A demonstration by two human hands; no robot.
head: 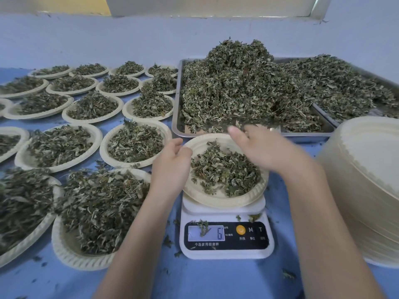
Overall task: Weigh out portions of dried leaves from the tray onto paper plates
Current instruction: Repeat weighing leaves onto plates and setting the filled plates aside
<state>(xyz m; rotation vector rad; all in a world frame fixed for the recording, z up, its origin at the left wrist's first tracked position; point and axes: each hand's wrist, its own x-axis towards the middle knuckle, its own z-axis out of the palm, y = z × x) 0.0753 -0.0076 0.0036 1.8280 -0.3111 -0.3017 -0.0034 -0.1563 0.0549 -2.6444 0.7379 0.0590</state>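
Note:
A paper plate [200, 190] with a small heap of dried leaves [224, 171] sits on a white kitchen scale [226, 251] whose display shows a 6. My left hand [172, 160] rests at the plate's left rim, fingers loosely bent. My right hand [265, 147] hovers over the plate's far right side, fingers stretched toward the steel tray [179, 126], blurred by motion. The tray behind the plate carries a tall mound of dried leaves [241, 83]. I cannot tell whether the right hand carries any leaves.
Several filled paper plates [133, 143] cover the blue table to the left. A tall stack of unused plates [367, 180] stands at the right. A second tray of leaves [349, 87] lies behind it. Loose leaf bits litter the scale and tablecloth.

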